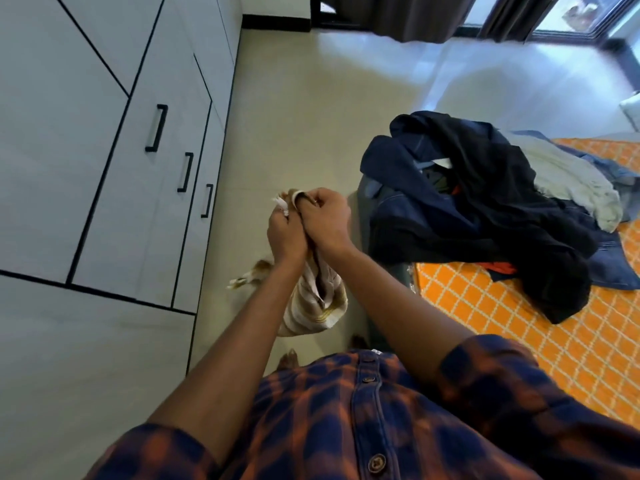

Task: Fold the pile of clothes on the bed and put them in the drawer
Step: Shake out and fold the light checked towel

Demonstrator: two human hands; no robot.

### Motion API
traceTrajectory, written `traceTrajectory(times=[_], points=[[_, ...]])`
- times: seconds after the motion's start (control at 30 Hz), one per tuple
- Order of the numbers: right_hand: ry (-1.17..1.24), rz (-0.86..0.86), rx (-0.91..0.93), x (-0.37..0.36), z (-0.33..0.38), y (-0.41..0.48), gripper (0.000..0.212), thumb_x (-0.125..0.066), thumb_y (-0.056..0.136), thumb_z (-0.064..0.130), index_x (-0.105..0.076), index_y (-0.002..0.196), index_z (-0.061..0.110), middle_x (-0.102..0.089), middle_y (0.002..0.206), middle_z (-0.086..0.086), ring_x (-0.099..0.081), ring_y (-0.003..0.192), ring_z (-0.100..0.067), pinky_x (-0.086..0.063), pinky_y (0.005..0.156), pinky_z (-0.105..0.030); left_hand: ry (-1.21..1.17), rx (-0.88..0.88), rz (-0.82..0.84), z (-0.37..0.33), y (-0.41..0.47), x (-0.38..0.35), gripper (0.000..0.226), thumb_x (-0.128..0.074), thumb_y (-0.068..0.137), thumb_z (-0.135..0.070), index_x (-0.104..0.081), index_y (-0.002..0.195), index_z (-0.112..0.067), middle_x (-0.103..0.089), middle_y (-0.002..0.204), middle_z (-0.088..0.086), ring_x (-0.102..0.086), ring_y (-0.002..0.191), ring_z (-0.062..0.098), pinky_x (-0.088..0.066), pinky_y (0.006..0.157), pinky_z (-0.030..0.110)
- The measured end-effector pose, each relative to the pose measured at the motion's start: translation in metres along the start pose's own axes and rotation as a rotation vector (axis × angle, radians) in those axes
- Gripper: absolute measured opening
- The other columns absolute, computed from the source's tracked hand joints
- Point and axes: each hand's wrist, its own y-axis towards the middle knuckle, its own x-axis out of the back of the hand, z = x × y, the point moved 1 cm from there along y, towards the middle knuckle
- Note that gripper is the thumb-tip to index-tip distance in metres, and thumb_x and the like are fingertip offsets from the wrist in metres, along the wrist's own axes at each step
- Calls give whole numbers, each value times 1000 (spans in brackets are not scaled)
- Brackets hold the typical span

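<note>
A beige and white striped garment (pixel 313 306) hangs in the air over the floor, between the bed and the cabinets. My left hand (pixel 285 232) and my right hand (pixel 325 218) are pressed close together and both grip its upper edge. The cloth droops below my wrists, and a loose end shows behind my left forearm. A pile of clothes (pixel 485 209) in dark navy, black, denim and pale grey lies on the corner of the bed (pixel 519 334), to the right of my hands. The white drawers (pixel 173 188) with black handles stand to the left, all closed.
The bed has an orange sheet with a white lattice pattern. Pale tiled floor (pixel 311 116) runs between the bed and the white cabinets (pixel 69 133). Dark curtains (pixel 415 15) and a window are at the far end of the room.
</note>
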Motion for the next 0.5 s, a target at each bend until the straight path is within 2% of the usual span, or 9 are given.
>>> traceTrajectory(times=[0.1,0.2,0.27,0.33,0.37,0.4,0.47,0.5], points=[[-25,64,75,10,-9,-2,34,-66,94,30,-64,61,21,-62,56,7,-55,54,-4,-50,58,-33,-58,17,-31,-6,-8,0,43,-38,106,-40,-67,107,-9,-71,100,6,-66,89,20,-53,78,32],[-9,175,135,13,-17,-12,34,-61,98,25,-65,72,3,-63,65,-12,-54,57,-11,-49,59,-40,-194,48,-30,-9,-12,-1,49,-35,107,-44,-68,104,-8,-70,92,2,-67,91,20,-54,75,27],[-42,257,213,15,-13,-16,24,-58,97,15,-71,81,3,-64,76,-15,-59,69,-13,-50,71,-42,-240,71,12,-3,-11,1,63,-35,98,-64,-71,97,-12,-74,92,5,-70,93,23,-57,80,35],[-39,396,278,22,-6,-16,23,-56,94,5,-77,92,14,-66,82,-9,-60,76,-4,-49,76,-29,-256,85,61,4,-8,3,69,-41,88,-76,-71,92,-14,-75,93,8,-72,93,26,-57,82,43],[-11,454,280,26,-6,-16,31,-56,93,2,-75,102,25,-66,87,-5,-60,81,-1,-49,79,-25,-246,71,72,4,-8,4,62,-44,91,-71,-70,88,-15,-74,90,8,-72,90,26,-57,80,42],[27,486,258,30,-7,-16,40,-58,90,1,-72,113,31,-65,93,-4,-62,86,-3,-51,84,-27,-226,53,64,1,-8,7,52,-45,97,-61,-67,86,-16,-72,86,6,-71,85,23,-56,77,39],[159,447,173,37,-19,-12,48,-62,84,1,-67,124,26,-65,101,-5,-66,87,-17,-57,85,-36,-224,29,9,-6,-8,9,38,-42,106,-41,-57,79,-18,-63,77,-1,-62,72,13,-48,71,31],[215,390,131,39,-28,-10,45,-64,80,4,-66,121,22,-65,98,-5,-66,83,-17,-58,80,-34,-245,21,-16,-8,-8,9,37,-40,107,-36,-53,77,-19,-59,74,-3,-58,67,9,-46,68,28]])
